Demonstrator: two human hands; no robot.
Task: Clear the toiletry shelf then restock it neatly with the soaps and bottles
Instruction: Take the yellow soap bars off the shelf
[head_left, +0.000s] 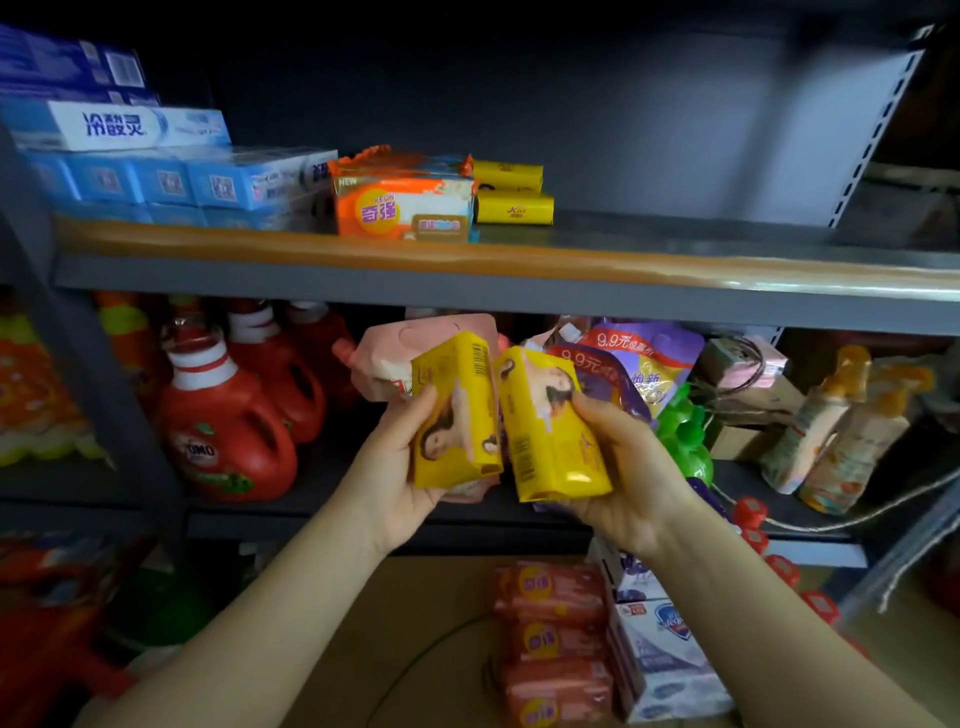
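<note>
Below the front edge of the grey metal toiletry shelf (467, 270), we hold two yellow wrapped soap bars side by side, their near edges touching or almost so. Our left hand (400, 467) grips the left yellow soap bar (454, 415) from its outer side, fingers curled behind it and thumb across its printed face; our right hand (623, 467) grips the right yellow soap bar (550, 431) the same way from the opposite side, thumb pressed on the wrapper. Both bars stand roughly upright, tilted slightly away from each other at the top. Up on the shelf, two more yellow soap bars (511, 195) lie stacked one on the other, just beside an orange soap multipack (402, 205) with a torn top, and to its left sit stacked blue and white toothpaste boxes (171, 166). The right part of that shelf shows bare metal. On the lower shelf, behind our hands, we see red detergent jugs with white collars (228, 415), a pink spouted refill pouch (415, 343), purple refill pouches (639, 364), a green plastic bottle (680, 431) and orange-capped spray bottles (841, 415). Down near the floor lie red-orange soap packs (550, 623) and white and blue soap boxes (665, 654).
</note>
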